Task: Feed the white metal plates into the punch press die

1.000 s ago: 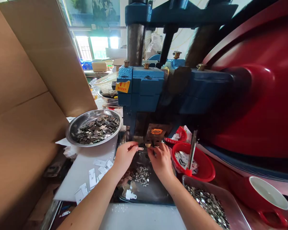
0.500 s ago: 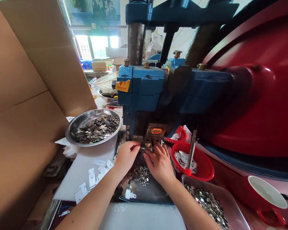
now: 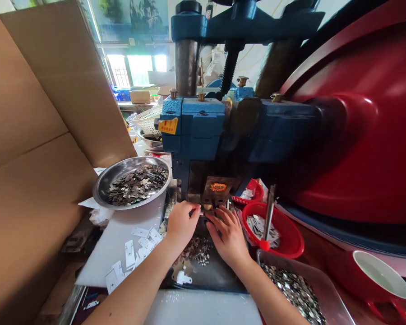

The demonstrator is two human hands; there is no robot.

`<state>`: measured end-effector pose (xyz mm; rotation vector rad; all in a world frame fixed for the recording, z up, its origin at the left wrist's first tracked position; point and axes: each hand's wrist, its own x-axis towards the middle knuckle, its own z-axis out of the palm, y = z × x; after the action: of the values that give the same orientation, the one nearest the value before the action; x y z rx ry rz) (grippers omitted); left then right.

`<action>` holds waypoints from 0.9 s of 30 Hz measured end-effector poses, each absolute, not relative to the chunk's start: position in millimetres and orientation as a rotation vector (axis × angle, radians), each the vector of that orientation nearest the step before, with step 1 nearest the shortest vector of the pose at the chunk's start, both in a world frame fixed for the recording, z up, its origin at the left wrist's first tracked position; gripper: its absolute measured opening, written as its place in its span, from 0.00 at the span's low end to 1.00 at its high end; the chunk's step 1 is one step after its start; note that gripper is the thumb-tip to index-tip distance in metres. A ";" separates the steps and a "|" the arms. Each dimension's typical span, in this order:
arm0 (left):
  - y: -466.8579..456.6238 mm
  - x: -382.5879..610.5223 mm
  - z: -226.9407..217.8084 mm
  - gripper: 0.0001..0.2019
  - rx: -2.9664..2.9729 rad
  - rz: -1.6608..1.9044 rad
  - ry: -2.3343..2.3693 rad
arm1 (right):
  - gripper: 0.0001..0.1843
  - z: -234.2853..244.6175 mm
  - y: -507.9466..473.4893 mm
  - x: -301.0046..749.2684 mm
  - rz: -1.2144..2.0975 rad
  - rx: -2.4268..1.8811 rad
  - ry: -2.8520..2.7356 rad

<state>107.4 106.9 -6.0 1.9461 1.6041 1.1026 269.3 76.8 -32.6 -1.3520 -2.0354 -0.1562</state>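
My left hand (image 3: 183, 222) is at the foot of the blue press (image 3: 201, 122), thumb and forefinger pinched together just left of the brass-coloured round part (image 3: 207, 207) under the tool. What the pinch holds is hidden. On the other side of that part, my right hand (image 3: 228, 232) rests with its fingers stretched out and the thumb apart; its fingertips touch the die area. Below and between the hands lies a pile of small shiny metal pieces (image 3: 203, 253) on the dark bed plate (image 3: 219, 273). A white flat part (image 3: 183, 277) lies nearer to me.
On the left stand a steel bowl (image 3: 99, 194) of flat metal plates and scattered white parts (image 3: 129, 253). To the right are a red basket (image 3: 292, 243) of plates, a clear bin (image 3: 334, 298) of shiny pieces, a red mug (image 3: 355, 280) and the large red flywheel (image 3: 352, 149).
The view has shifted slightly. My left hand's pinch has turned a little, and the small piece seen at its fingertips before no longer shows. My right hand stays almost in place.
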 end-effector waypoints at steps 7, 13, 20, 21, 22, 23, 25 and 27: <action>107.7 104.9 -16.5 0.07 2.054 1.154 1.629 | 0.14 -26.7 77.0 270.4 -0.207 -1.365 -2.105; 113.3 104.4 -23.0 0.08 2.012 1.126 1.526 | 0.12 -11.5 75.3 264.1 -0.305 -1.423 -2.150; 111.3 104.9 -21.4 0.08 1.999 1.147 1.511 | 0.15 -15.9 78.3 271.9 -0.192 -1.399 -2.115; 110.8 104.8 -21.2 0.08 1.999 1.151 1.513 | 0.15 -16.7 78.1 273.2 -0.196 -1.392 -2.118; 110.5 104.6 -21.1 0.08 2.001 1.154 1.516 | 0.15 -17.1 77.6 274.1 -0.206 -1.387 -2.130; 110.2 104.4 -21.1 0.08 2.001 1.158 1.519 | 0.14 -17.0 77.0 274.6 -0.217 -1.385 -2.148; 109.9 104.0 -21.2 0.08 1.996 1.170 1.520 | 0.13 -15.5 75.3 274.4 -0.244 -1.382 -2.183; 110.0 104.2 -21.3 0.08 1.978 1.186 1.507 | 0.13 -12.9 73.8 273.1 -0.262 -1.391 -2.199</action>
<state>104.2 110.0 -21.3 1.9781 1.5075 1.1861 273.1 73.8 -12.9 -1.3912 -2.1990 -0.2620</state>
